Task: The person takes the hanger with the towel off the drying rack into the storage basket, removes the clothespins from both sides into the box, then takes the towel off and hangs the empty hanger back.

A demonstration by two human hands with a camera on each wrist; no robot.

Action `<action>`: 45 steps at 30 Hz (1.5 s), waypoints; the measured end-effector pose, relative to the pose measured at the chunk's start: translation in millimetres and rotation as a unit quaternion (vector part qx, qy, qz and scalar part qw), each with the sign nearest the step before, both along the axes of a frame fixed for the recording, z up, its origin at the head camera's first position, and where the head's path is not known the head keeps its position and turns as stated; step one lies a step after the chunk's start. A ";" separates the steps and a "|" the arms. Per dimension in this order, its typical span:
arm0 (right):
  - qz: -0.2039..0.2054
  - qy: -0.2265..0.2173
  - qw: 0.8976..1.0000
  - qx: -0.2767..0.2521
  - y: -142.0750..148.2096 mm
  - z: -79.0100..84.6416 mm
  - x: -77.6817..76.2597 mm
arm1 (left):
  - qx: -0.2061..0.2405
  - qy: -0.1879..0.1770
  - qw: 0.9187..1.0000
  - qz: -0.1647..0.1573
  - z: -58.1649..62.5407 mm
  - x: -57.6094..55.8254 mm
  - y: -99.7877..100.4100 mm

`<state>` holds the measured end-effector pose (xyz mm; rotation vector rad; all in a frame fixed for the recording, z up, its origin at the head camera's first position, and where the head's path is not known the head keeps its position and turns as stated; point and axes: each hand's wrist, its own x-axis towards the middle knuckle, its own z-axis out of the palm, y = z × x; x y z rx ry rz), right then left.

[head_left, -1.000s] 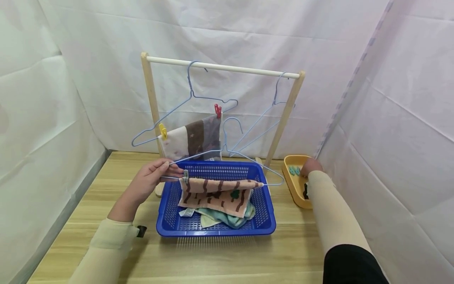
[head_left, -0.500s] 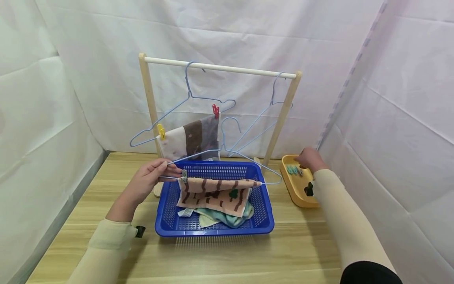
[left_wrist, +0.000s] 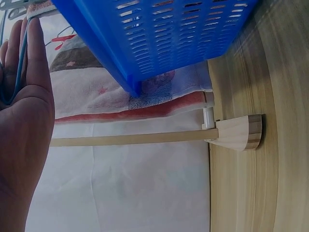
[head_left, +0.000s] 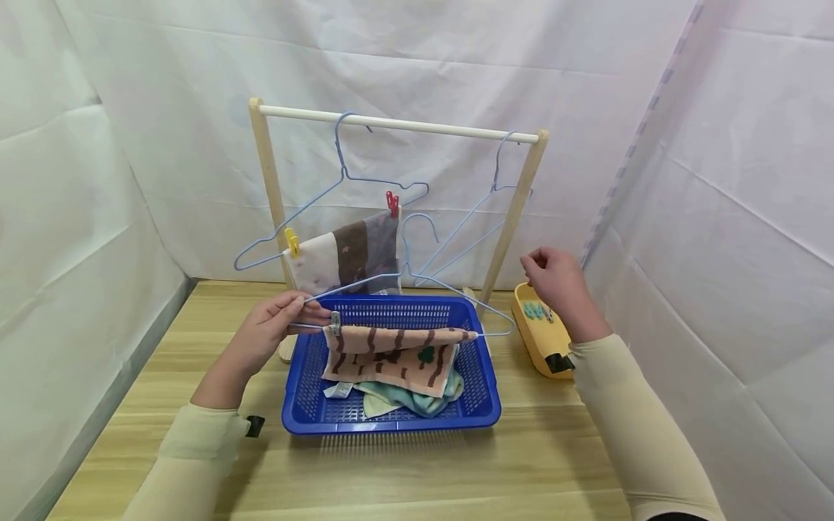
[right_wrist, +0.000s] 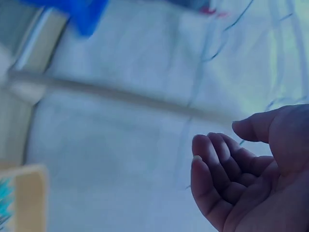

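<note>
My left hand (head_left: 260, 329) grips the left end of a blue wire clothes hanger (head_left: 355, 284), thumb on the upper wire. In the left wrist view the wire crosses its fingers. Over the hanger's lower bar drapes a pink-and-brown patterned small towel (head_left: 410, 370), fastened at its left end by a grey clothespin (head_left: 335, 322). My right hand (head_left: 560, 282) is raised above a yellow tray (head_left: 554, 340) holding several clothespins (head_left: 533, 311). Its fingers curl in the right wrist view (right_wrist: 260, 179), thumb near the fingertips; I cannot tell whether something small is between them.
Beneath the towel stands a blue basket (head_left: 391, 427) with a teal cloth (head_left: 430, 398) inside. Behind it, a wooden rack (head_left: 417, 124) bears two hangers. One carries a striped towel (head_left: 352, 250) held by a yellow clothespin (head_left: 292, 242) and a red one (head_left: 393, 204).
My right hand has risen out of the yellow tray and moved slightly left and up. The left hand keeps its grip on the hanger; the view has shifted slightly.
</note>
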<state>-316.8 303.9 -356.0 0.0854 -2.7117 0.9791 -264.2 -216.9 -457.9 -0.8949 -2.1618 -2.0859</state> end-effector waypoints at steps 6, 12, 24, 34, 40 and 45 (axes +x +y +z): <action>0.049 0.132 0.990 0.003 -48.9 15.1 37.0 | -0.002 -0.003 1.000 0.007 0.7 0.0 0.3; 0.163 0.217 0.962 0.019 -97.1 15.2 69.0 | -0.001 0.003 1.000 0.000 0.4 -1.5 0.9; 0.316 0.130 0.934 0.106 -183.8 -9.5 86.5 | -0.006 0.001 1.000 -0.001 2.8 -1.6 1.7; 0.327 0.025 0.936 0.130 -230.8 -18.0 79.6 | -0.006 0.001 1.000 -0.007 3.4 -1.9 2.1; 0.323 0.012 0.939 0.120 -243.7 -25.1 70.7 | -0.010 -0.002 1.000 -0.002 4.1 -1.0 3.2; 0.319 -0.002 0.941 0.112 -251.6 -31.7 65.6 | -0.004 0.001 1.000 -0.010 4.3 -1.0 4.0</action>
